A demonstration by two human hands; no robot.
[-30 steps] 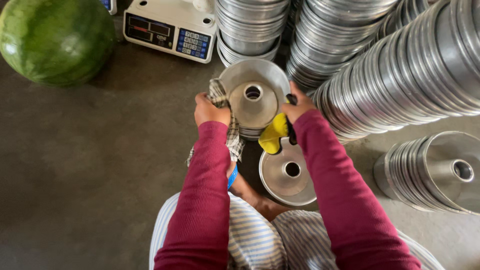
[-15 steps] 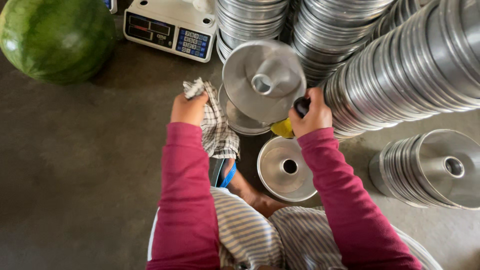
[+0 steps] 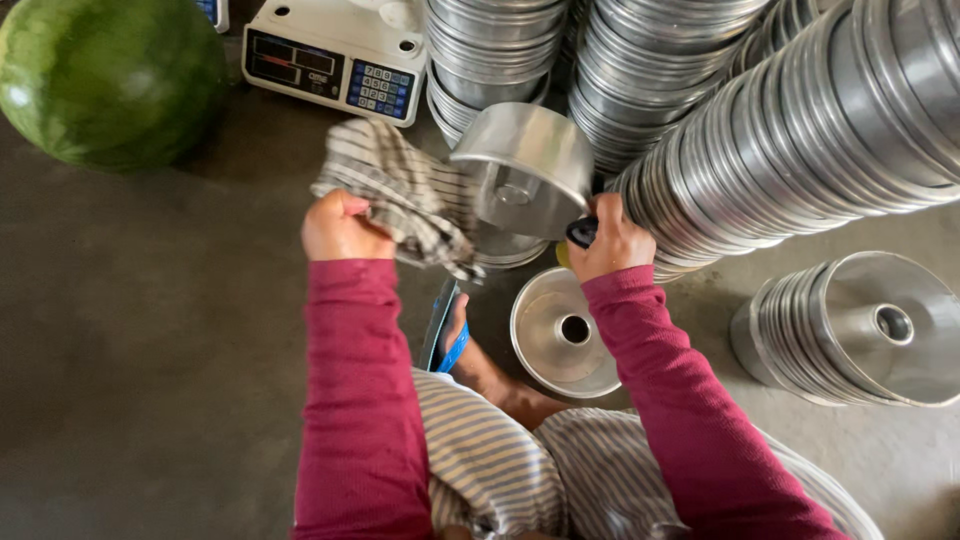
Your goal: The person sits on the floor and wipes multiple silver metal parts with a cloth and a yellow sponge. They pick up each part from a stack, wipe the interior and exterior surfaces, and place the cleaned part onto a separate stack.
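I see a round, shiny aluminium tube pan tipped on its side at upper centre of the frame, its base facing me. A grey-and-white striped cloth hangs crumpled just left of it, overlapping its left edge.

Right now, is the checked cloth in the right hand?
No, the left hand grips the checked cloth; the right hand holds the metal pan.

A metalware workshop or storeroom: tall stacks of aluminium ring pans crowd a bare concrete floor, beside a digital weighing scale and a watermelon.
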